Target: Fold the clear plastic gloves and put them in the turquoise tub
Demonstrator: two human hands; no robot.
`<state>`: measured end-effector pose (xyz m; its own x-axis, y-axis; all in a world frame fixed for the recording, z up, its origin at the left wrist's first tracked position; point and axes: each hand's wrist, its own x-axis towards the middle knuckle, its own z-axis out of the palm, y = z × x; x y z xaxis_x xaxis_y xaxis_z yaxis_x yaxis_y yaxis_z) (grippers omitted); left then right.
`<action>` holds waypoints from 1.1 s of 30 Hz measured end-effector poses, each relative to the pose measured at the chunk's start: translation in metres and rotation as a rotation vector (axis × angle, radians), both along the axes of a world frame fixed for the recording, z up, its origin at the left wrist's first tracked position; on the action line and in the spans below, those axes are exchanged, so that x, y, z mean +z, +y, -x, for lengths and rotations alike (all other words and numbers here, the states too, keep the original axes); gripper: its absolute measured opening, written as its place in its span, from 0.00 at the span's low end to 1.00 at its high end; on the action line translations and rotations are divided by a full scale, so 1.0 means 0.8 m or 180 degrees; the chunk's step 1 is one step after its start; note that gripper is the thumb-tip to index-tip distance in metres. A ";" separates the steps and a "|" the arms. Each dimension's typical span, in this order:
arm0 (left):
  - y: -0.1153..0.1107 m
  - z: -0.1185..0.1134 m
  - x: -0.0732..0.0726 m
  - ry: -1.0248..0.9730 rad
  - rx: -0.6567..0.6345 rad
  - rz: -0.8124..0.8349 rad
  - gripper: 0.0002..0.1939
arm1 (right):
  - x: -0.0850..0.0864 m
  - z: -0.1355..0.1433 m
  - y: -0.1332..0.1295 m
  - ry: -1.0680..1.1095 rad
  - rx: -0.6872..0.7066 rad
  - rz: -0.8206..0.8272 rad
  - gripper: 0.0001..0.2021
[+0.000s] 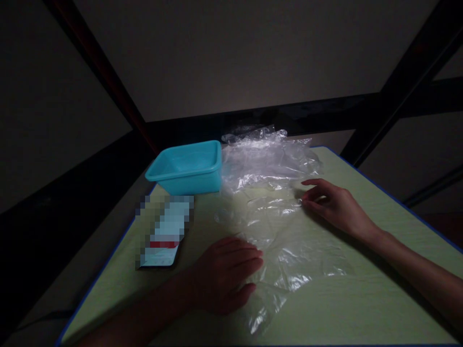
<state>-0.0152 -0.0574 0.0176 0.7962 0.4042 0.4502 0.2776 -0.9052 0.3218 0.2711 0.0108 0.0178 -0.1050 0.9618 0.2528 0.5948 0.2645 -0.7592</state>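
Note:
A clear, crinkled plastic bag [289, 250] lies spread on the pale green table, its near edge uneven. My left hand [231, 274] rests at the bag's left side, palm down, with the thumb apart from the other fingers. At the bag's upper right, my right hand [329, 202] has its thumb and fingertips close together at the film's edge, pinching it. Behind lies a pile of more clear plastic bags [267, 161], beside a turquoise plastic basin [191, 180].
A phone [168, 231] with a lit, partly blurred screen lies on the left of the table [379, 289], in front of the basin. The table has a blue edge. Dark-framed wall panels [231, 58] stand behind it.

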 end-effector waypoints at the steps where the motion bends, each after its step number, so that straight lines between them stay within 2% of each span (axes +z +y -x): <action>1: 0.000 0.001 0.001 -0.0061 -0.0083 -0.0029 0.18 | 0.001 0.001 -0.001 -0.0099 -0.0003 -0.0118 0.17; 6: -0.004 0.000 0.005 0.0031 -0.0623 0.0014 0.14 | 0.004 0.004 -0.006 -0.0407 0.0079 -0.0389 0.13; 14: -0.014 -0.003 -0.004 0.0754 -0.0737 -0.0074 0.12 | 0.006 0.008 -0.008 -0.0670 0.0191 -0.0455 0.11; 21: -0.018 -0.004 0.003 0.1004 -0.0815 -0.0247 0.09 | 0.002 0.004 -0.005 -0.0822 0.0299 -0.0709 0.11; 28: -0.020 -0.006 0.002 0.0857 -0.0765 -0.0140 0.08 | 0.003 0.006 -0.005 -0.0927 0.0346 -0.0706 0.11; 31: -0.020 -0.008 0.006 0.0481 -0.0605 0.0234 0.07 | 0.004 0.007 -0.006 -0.0980 0.0360 -0.0673 0.12; 33: -0.019 -0.009 0.011 0.0103 -0.0420 0.0660 0.07 | 0.004 0.007 -0.006 -0.0987 0.0365 -0.0668 0.12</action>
<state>-0.0081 -0.0730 0.0265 0.8609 0.3770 0.3418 0.1747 -0.8498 0.4972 0.2655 0.0061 0.0213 -0.3113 0.8701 0.3821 0.7450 0.4730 -0.4703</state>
